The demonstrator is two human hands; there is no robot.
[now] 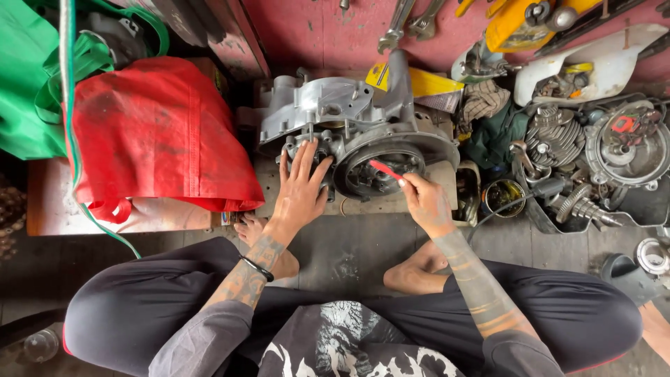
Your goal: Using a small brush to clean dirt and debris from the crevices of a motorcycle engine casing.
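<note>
right hand (424,201) around red tool (386,169)

Clutter around the work
Red bag (157,132) beside green bag (31,77); wrenches (408,24) above, finned cylinder (555,139) right

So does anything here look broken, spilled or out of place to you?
Nothing looks spilled or broken. The left hand rests flat on the grey engine casing, while the right hand pokes a thin red tool into its round opening. Loose metal parts sit heaped at right, cluttered but not odd.
</note>
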